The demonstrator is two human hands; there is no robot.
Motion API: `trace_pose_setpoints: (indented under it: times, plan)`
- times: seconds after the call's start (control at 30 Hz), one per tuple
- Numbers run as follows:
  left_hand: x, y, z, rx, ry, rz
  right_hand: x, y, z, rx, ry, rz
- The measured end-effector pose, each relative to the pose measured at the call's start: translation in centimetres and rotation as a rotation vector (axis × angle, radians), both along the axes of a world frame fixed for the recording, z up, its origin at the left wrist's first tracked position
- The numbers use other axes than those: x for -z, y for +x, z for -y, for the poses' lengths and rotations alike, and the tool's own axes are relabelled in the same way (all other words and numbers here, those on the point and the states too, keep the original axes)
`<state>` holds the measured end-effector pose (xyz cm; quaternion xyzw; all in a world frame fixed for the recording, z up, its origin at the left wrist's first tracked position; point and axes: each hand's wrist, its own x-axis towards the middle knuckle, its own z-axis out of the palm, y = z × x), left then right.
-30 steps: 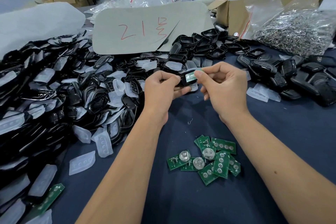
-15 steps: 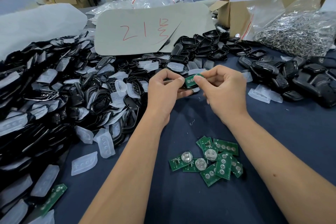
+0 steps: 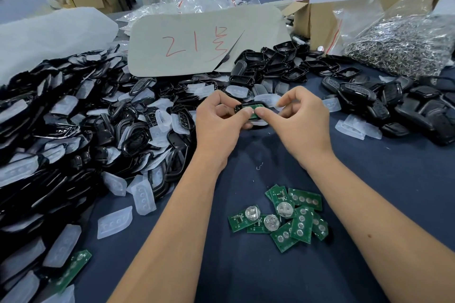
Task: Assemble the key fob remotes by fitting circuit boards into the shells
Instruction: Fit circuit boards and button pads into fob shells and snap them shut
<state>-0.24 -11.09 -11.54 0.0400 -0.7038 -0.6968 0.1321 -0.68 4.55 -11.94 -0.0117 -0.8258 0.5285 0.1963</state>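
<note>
- Hands met above the dark blue table (image 3: pixel 369 204), just beyond the loose heap of green circuit boards (image 3: pixel 280 216), which serves here as the landmark
- The left hand (image 3: pixel 219 125) had its fingers curled round the left end of a black shell (image 3: pixel 242 107), thumb lying along the near edge
- The right hand (image 3: pixel 301 122) pinched the same shell from the other side, its thumb tip pressed on the green circuit board (image 3: pixel 256 109) seated in the shell
- The two thumbs were nearly touching over that board; whether it sat fully home could not be told
- Left of the heap, well apart from it, a large pile of black shell frames (image 3: pixel 73 125) lay mixed with translucent button pads (image 3: pixel 142 195), some pads scattered on the cloth nearer the heap
- Far left and nearer the camera than the heap, a lone green board (image 3: pixel 73 270) lay at the pile's edge
- Beyond the heap, behind the hands, open black shell halves (image 3: pixel 270 61) lay against a grey sheet with red writing (image 3: pixel 197 42)
- To the right and beyond the heap lay a group of closed black fobs (image 3: pixel 394 103), with a few more pads beside them
- Further right and back, a clear bag of metal rings (image 3: pixel 398 42) leaned beside a cardboard box (image 3: pixel 317 22)
</note>
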Motion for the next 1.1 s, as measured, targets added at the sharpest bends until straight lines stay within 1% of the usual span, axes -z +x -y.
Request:
trace_pose_setpoints:
  times: [0.07, 0.13, 0.2, 0.27, 0.33, 0.37, 0.4, 0.47, 0.53, 0.57, 0.6, 0.63, 0.7, 0.77, 0.87, 0.93, 1.0, 1.1]
  plan:
    - [-0.3, -0.3, 0.8, -0.072, 0.048, -0.027, -0.1, 0.0, 0.0, 0.025, 0.098, -0.041]
    - [-0.6, -0.6, 2.0, -0.134, 0.092, -0.037, -0.1, 0.0, 0.1, -0.005, 0.278, -0.069]
    - [-0.9, -0.6, 3.0, -0.129, 0.125, -0.022, 0.0, 0.1, 0.5, -0.047, 0.48, -0.043]
    - [-1.5, -0.4, 3.8, -0.021, 0.154, 0.015, 0.2, 0.0, 0.8, -0.077, 0.617, 0.007]
    - [-2.0, -0.1, 4.4, 0.181, 0.149, 0.064, 0.2, 0.0, 0.9, -0.089, 0.692, 0.012]
    - [-2.1, 0.0, 4.6, 0.291, 0.103, 0.087, 0.2, 0.0, 0.9, -0.095, 0.71, -0.002]
    - [-2.1, 0.2, 4.7, 0.384, 0.019, 0.093, 0.1, 0.0, 0.9, -0.101, 0.709, -0.022]
    - [-1.9, 0.2, 4.5, 0.48, -0.231, 0.057, 0.0, 0.0, 0.7, -0.098, 0.641, -0.075]
    - [-1.4, 0.1, 3.8, 0.491, -0.482, -0.006, 0.1, -0.1, 0.4, -0.077, 0.502, -0.088]
    - [-1.2, 0.0, 3.4, 0.475, -0.567, -0.033, 0.1, -0.2, 0.3, -0.064, 0.41, -0.074]
    - [-1.0, -0.1, 3.0, 0.439, -0.607, -0.057, 0.2, -0.3, 0.1, -0.048, 0.31, -0.059]
    - [-0.9, -0.1, 2.6, 0.385, -0.599, -0.079, 0.2, -0.5, -0.1, -0.031, 0.209, -0.048]
    - [-0.5, -0.3, 1.8, 0.234, -0.516, -0.108, 0.3, -0.7, -0.5, -0.024, 0.002, -0.03]
    - [-0.2, -0.5, 1.0, 0.123, -0.386, -0.087, 0.2, -0.7, -0.7, -0.088, -0.174, -0.016]
    - [0.0, -0.5, -0.3, 0.152, -0.054, -0.025, -0.1, -0.4, -0.6, -0.243, -0.357, -0.015]
    - [-0.1, -0.4, -0.6, 0.17, 0.121, -0.014, -0.4, -0.2, -0.6, -0.316, -0.447, 0.0]
    - [-0.4, -0.3, -0.6, 0.189, 0.218, 0.008, -0.6, -0.1, -0.7, -0.369, -0.484, 0.033]
    - [-0.6, -0.3, -0.2, 0.253, 0.257, 0.031, -0.8, -0.2, -0.7, -0.427, -0.564, 0.118]
